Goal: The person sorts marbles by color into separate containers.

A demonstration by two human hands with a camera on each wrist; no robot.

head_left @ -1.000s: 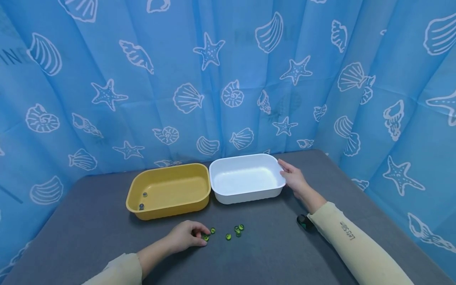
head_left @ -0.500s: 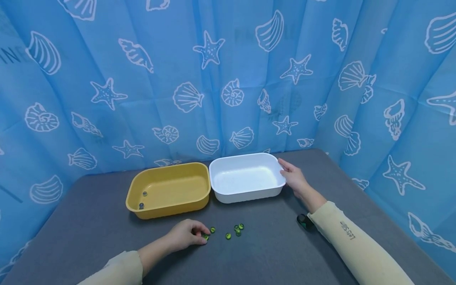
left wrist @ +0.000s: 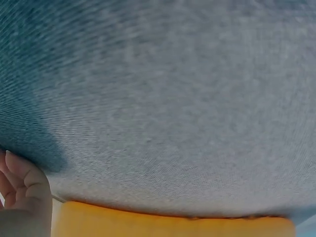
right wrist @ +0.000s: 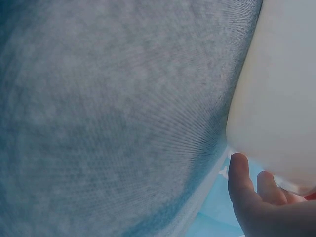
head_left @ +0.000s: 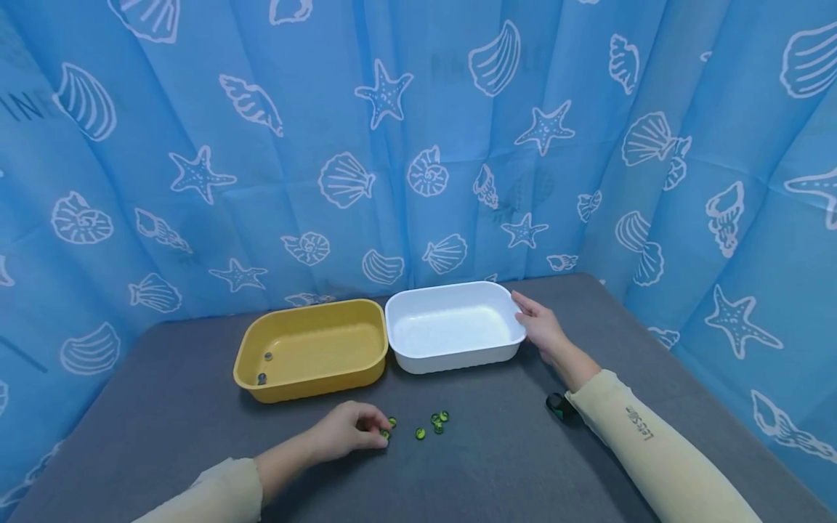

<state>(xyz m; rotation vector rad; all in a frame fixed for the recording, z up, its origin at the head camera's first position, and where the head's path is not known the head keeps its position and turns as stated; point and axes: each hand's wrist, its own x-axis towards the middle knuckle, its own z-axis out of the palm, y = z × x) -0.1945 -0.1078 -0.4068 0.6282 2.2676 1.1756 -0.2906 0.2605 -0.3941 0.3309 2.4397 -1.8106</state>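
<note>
My left hand [head_left: 346, 434] is low over the grey table, thumb and fingertips pinching a small round green glass piece, perhaps a marble [head_left: 384, 435]. Another green piece [head_left: 392, 421] lies just beyond those fingertips, partly hidden. To the right, a single green piece [head_left: 421, 434] and a small cluster of green pieces [head_left: 439, 423] rest on the cloth. My right hand [head_left: 544, 330] grips the right end of a white bin [head_left: 458, 359], thumb at the rim. The right wrist view shows its fingers [right wrist: 239, 173] against the bin wall. In the left wrist view the held piece is hidden.
A yellow bin [head_left: 320, 383] stands left of the white one, nearly touching it. Two small dark round pieces [head_left: 262, 378] lie inside its left end. A black object [head_left: 558, 406] sits by the right forearm. A blue shell-print curtain [head_left: 392, 145] hangs behind the table.
My left hand has shifted slightly right with the green piece between its fingertips. The right hand and both bins stay where they were.
</note>
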